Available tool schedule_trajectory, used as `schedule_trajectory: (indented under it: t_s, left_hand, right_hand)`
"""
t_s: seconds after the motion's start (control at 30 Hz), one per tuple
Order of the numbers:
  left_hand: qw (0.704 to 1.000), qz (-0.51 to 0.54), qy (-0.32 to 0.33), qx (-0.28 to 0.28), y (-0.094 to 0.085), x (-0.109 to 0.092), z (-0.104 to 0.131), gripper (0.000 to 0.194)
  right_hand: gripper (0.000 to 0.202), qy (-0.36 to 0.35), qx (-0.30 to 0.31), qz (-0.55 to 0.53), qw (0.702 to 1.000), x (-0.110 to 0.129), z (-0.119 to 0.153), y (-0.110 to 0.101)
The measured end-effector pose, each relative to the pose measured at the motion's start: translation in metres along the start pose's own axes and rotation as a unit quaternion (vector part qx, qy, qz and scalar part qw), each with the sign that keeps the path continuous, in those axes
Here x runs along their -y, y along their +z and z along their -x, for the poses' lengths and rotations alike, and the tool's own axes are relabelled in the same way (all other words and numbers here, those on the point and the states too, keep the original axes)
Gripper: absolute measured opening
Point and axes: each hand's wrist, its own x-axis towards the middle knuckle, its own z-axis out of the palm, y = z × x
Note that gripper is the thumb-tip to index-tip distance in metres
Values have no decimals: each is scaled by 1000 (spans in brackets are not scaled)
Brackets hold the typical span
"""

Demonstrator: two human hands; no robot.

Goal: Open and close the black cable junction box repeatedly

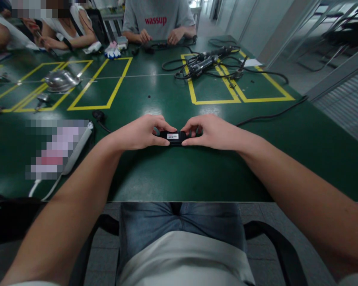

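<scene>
A small black box with a white label (172, 136) is held just above or on the green table, in front of my body; which of the two I cannot tell. My left hand (150, 131) pinches its left end between thumb and fingers. Its right end is pinched by my right hand (210, 130), so both ends are partly hidden. Beside my left wrist a black plug (98, 116) lies with its cable running toward my left hand. Another black cable (271, 117) comes out from behind my right hand and runs off to the right.
On the green table (155, 174), a white power strip (79, 147) lies to the left, partly blurred out. Cables and metal tools (203, 65) are heaped at the back right. A shiny metal part (61, 80) sits at the back left. People sit across and at the far left.
</scene>
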Motion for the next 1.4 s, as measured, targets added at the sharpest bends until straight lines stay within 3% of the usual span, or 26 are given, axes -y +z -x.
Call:
schedule_trajectory:
  t_s: [0.33,0.87,1.4]
  left_hand:
    - [999,-40,5,5,-4,-7,-2,48]
    - [997,-61,17,33,-4,-6,-4,45]
    - [996,-92,16,8,-3,-11,-4,41]
  right_hand:
    - [29,-31,-1,90,995,9,1,-4]
    - [32,-36,10,77,996,2,-4,-4]
    - [23,-35,3,146,989,11,-2,-3]
